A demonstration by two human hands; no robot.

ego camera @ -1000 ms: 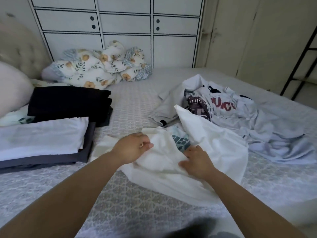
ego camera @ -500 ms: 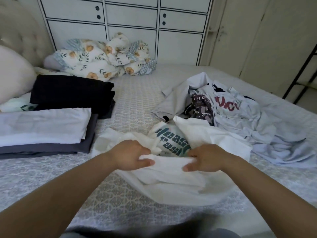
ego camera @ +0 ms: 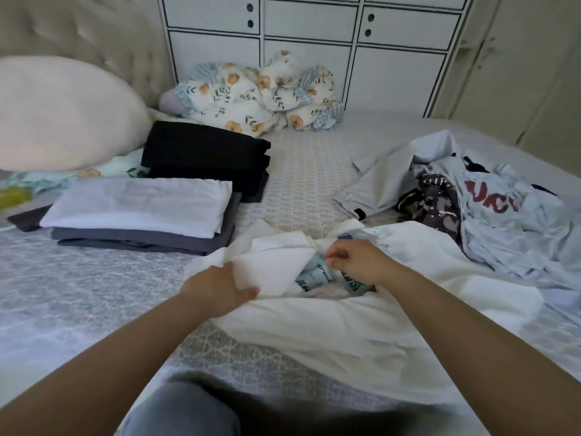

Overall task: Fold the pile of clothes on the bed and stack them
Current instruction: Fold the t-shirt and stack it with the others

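A white T-shirt (ego camera: 361, 325) with a teal print lies crumpled on the bed in front of me. My left hand (ego camera: 217, 289) grips a fold of it at its left edge. My right hand (ego camera: 358, 262) pinches the cloth near the teal print. To the right lies the unfolded pile of clothes (ego camera: 478, 212), pale grey pieces, a dark patterned one and a shirt with red letters. On the left stand two folded stacks: a white piece on dark grey ones (ego camera: 141, 212), and black garments (ego camera: 207, 155) behind.
A large pale pillow (ego camera: 63, 111) rests against the padded headboard at the left. A bunched floral blanket (ego camera: 261, 96) sits at the back against white cabinet doors (ego camera: 308, 33). The patterned grey bedsheet (ego camera: 301, 180) shows between the stacks and the pile.
My view has swung left and down. Both hands have shifted on the white T-shirt: the left now holds its left fold, the right has risen to pinch cloth by the print.
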